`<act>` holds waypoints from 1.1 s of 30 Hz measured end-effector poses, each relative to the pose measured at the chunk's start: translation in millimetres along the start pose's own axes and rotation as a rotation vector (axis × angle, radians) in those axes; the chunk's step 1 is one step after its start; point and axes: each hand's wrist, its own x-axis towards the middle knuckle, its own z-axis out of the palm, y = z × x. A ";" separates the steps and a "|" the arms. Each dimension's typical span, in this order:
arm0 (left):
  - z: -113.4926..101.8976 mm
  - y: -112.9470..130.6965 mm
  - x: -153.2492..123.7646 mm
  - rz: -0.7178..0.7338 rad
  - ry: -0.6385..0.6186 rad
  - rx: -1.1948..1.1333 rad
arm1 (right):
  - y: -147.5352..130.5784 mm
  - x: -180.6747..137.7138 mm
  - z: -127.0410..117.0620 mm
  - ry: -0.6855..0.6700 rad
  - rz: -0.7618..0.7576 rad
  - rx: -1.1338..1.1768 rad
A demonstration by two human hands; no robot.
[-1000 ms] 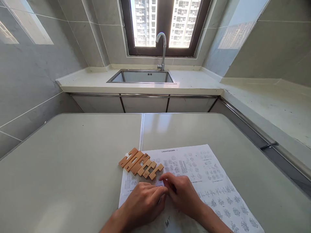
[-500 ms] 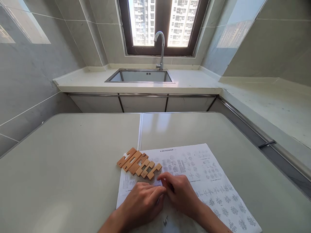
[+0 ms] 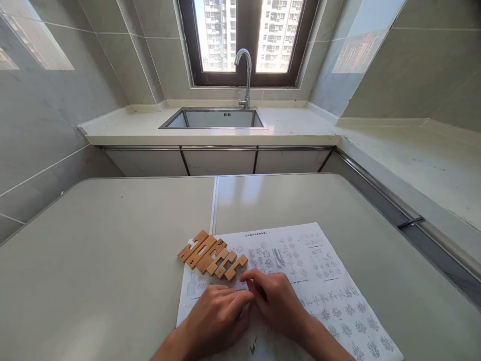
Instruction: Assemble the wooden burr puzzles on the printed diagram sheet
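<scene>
Several wooden puzzle pieces [image 3: 206,253] with notches lie side by side in a slanting row, partly on a printed paper sheet [image 3: 300,271]. The longer ones at the left carry dark marks like numbers; the shorter ones at the right have cut-outs. Just below the row, my left hand [image 3: 221,313] rests on the sheet with its fingers curled under. My right hand [image 3: 276,298] is loosely closed beside it, its index finger pointing left, close to the rightmost piece but apart from it. The two hands meet at the left thumb. Nothing shows in either hand; their undersides are hidden.
The pale table [image 3: 101,260] has a seam running away from me. Beyond it is a counter [image 3: 124,131] with a sink [image 3: 259,120] and a faucet [image 3: 246,80] below a window. Tiled walls stand at both sides, and another ledge [image 3: 421,160] runs along the right.
The whole view has shifted slightly, so everything appears a little further left. Hands and wooden pieces keep the same places relative to each other.
</scene>
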 end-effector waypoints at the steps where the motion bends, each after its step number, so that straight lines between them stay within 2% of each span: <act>1: 0.2 -0.1 0.0 -0.001 -0.003 0.000 | -0.1 0.2 0.1 -0.001 0.003 -0.001; 16: -2.7 1.2 1.5 -0.009 -0.023 -0.005 | 2.0 -2.0 3.3 -0.026 0.016 -0.040; 22: -1.6 1.1 0.0 -0.002 -0.004 -0.007 | 1.2 -1.3 3.0 -0.016 0.024 -0.018; 25: -4.9 -0.2 1.4 -0.016 0.052 -0.007 | -0.5 -0.6 1.8 -0.017 0.013 0.002; 27: -9.5 -3.2 3.1 -0.077 0.134 -0.002 | -1.4 -0.5 1.1 -0.016 0.002 0.006; 30: -20.3 -12.7 5.8 -0.277 0.287 0.022 | -1.5 -0.7 0.6 -0.016 -0.009 -0.010; 33: -33.9 -27.4 6.8 -0.505 0.313 0.103 | -0.5 -1.0 1.1 -0.018 -0.017 -0.029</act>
